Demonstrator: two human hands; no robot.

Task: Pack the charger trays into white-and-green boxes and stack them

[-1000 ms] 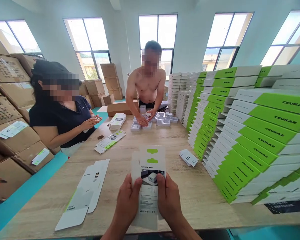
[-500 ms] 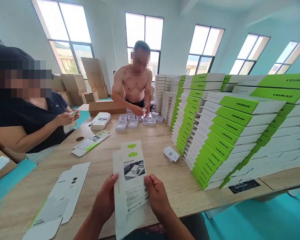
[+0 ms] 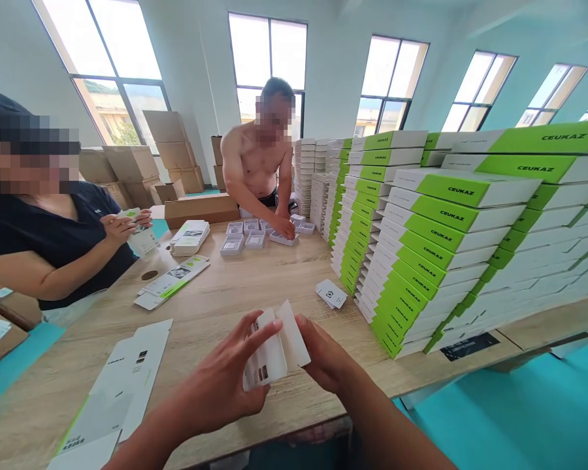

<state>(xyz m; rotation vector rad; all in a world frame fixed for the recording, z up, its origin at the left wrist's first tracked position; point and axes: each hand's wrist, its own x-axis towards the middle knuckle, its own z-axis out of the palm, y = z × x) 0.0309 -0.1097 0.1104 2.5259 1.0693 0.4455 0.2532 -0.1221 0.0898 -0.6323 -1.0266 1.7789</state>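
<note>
Close to the table's front edge I hold a white cardboard box (image 3: 265,359) up off the surface, its end turned toward me with a flap standing out. My left hand (image 3: 230,365) is wrapped round the box's left side, thumb below and fingers over the top. On the right, my right hand (image 3: 323,352) pinches the raised flap (image 3: 294,333) between thumb and fingers. Flat unfolded cartons (image 3: 120,385) lie on the table to the left of my left hand. A few small white cards (image 3: 330,294) rest beyond my right hand.
Tall stacks of green and white boxes (image 3: 421,261) line the right side. Across the wooden table (image 3: 235,281), a co-worker (image 3: 257,156) reaches into white trays (image 3: 255,239). Another co-worker (image 3: 73,241) holds a carton at left. Flat cartons (image 3: 191,238) are piled near them.
The carton in my hands has gone from flat to an opened box shape and turned end-on. My left hand now wraps its side. The far co-worker's hands moved down to the trays.
</note>
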